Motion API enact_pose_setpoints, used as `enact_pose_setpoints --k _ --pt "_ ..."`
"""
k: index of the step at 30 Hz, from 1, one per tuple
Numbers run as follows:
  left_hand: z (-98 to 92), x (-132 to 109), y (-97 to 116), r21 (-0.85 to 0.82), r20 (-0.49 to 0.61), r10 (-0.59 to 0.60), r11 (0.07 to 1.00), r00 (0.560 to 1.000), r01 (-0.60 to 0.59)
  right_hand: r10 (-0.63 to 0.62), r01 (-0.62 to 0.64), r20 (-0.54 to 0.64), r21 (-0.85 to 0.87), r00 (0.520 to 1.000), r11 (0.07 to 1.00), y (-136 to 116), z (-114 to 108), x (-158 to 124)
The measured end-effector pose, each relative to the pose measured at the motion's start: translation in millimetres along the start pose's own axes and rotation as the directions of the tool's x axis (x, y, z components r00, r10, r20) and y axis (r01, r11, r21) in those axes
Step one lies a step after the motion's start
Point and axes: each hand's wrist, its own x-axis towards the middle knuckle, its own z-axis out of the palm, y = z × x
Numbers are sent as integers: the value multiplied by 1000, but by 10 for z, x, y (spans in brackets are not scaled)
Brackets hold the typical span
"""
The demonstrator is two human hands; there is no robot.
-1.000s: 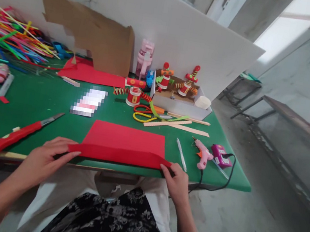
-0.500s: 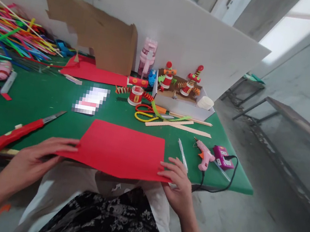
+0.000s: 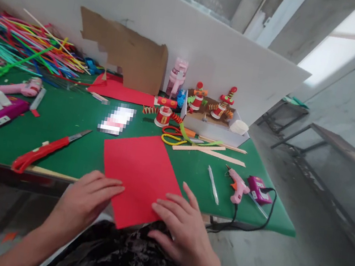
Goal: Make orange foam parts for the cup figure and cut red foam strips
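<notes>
A sheet of red paper (image 3: 143, 172) lies turned at an angle over the table's front edge, its near corner hanging past it towards my lap. My left hand (image 3: 88, 195) grips its left side, fingers on top and the thumb hidden below. On the sheet's right side rest the fingertips of my right hand (image 3: 179, 224); its fingers are spread and its thumb stands apart from the paper. Left of the sheet lies a red-handled utility knife (image 3: 48, 150) with its blade out. A thin white stick-like item (image 3: 212, 185) lies to the right.
Behind the sheet are scissors (image 3: 172, 139), wooden strips (image 3: 198, 147) and a red paper-cup figure (image 3: 163, 117). A box (image 3: 215, 130) holds two similar figures. A pink glue gun (image 3: 238, 186) and its cord lie right; another glue gun (image 3: 21, 88) and colourful pipe cleaners (image 3: 35, 45) lie left.
The red sheet has turned from lying lengthwise to an angle. My left hand has shifted right along with it, and my right hand has moved left, its fingers now spread on the paper.
</notes>
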Motion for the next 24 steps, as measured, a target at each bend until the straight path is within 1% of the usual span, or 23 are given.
enact_pose_setpoints --k 1,2,3,5,7,8,10,11,12,13,14,16,17,18,19,21,22,24 --pt "-40 -31 -80 -62 6 -38 997 999 38 28 -28 10 -15 1000 999 39 -44 -42" --pt "-84 -54 -136 -89 7 -69 994 998 70 52 -52 12 -28 999 998 71 -81 -81" --pt "-120 -64 -158 -76 5 -89 993 996 89 68 -68 10 -36 998 997 90 -104 -111" --pt "-135 -38 -90 33 -20 -80 996 997 81 82 -82 -3 -42 997 996 80 -89 -128" --pt "-66 51 84 143 -34 2 990 999 3 85 -85 -12 -41 996 996 26 2 -97" --pt "-12 110 179 155 -37 66 986 997 -59 88 -88 -7 -39 996 995 0 62 -74" --pt "90 223 298 118 -12 205 972 979 -202 100 -99 17 -25 995 995 -5 168 -50" --pt "120 263 297 96 18 240 966 971 -240 106 -106 23 -7 994 994 26 200 -60" --pt "132 284 246 80 60 245 965 968 -249 118 -118 19 20 993 993 81 213 -88" --pt "123 285 147 77 115 215 971 970 -225 136 -135 0 58 991 989 155 208 -134" --pt "98 266 7 83 170 171 979 971 -187 164 -159 -34 105 986 982 240 187 -195" --pt "21 184 -340 69 261 53 995 964 -73 223 -191 -117 234 968 953 413 119 -340" --pt "-18 134 -514 49 274 -3 999 962 -11 250 -196 -149 306 957 932 486 83 -411" --pt "-50 85 -668 5 281 -24 1000 960 23 273 -194 -168 374 947 907 544 53 -474" --pt "-73 43 -792 -58 289 -7 998 957 25 296 -197 -174 434 939 879 584 32 -526" --pt "-89 -13 -929 -148 308 23 989 951 24 333 -208 -154 525 930 825 621 21 -585" --pt "-86 -28 -948 -168 316 35 986 948 20 346 -220 -134 553 928 803 625 28 -594" --pt "-69 -45 -921 -160 326 39 987 945 14 383 -262 -100 572 918 777 624 59 -579"
